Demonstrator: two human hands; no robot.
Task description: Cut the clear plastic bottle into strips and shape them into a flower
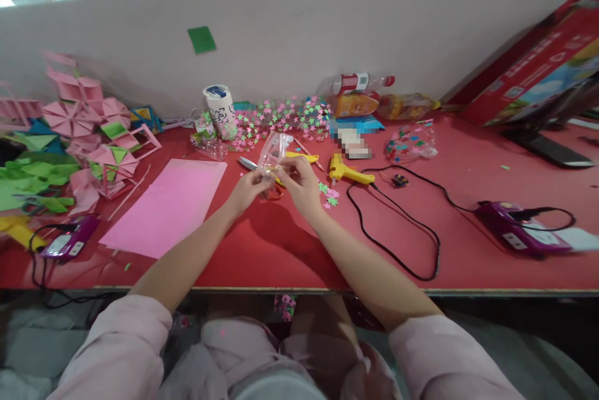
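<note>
Beside the glue gun (344, 170), both hands pinch a clear pouch (274, 153).

You hold a small clear plastic piece (272, 153) over the red table, just in front of a scatter of pink and green paper stars. It is see-through and glossy, with a curved, rounded body, and it stands tilted, its upper end leaning away from you. Its lower end is pinched between your left hand (248, 190) and right hand (302, 183).

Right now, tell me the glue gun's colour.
Yellow glue gun, black cord, in the head view.
</note>
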